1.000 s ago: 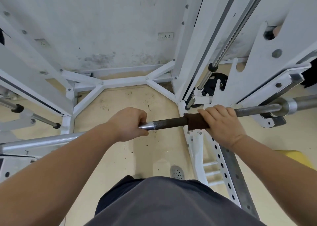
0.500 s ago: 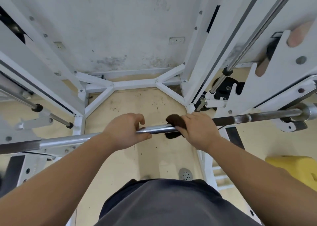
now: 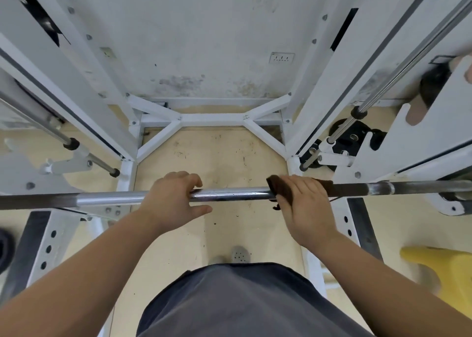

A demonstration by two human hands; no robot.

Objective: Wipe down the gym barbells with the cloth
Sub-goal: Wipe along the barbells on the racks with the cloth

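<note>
Barbell lies horizontal across the white rack, in front of the person. The centre section is shiny chrome with smudges. The outer lengths on both sides are dark and dull, with a collar ring on the right stretch. Left hand is closed round the chrome part, fingers over the top, thumb below. Right hand clamps the dark brown cloth over the bar, cloth edges showing either side of the fingers.

readable text: none from here | wall plate: marks too small to read | barbell: no legible stamp
</note>
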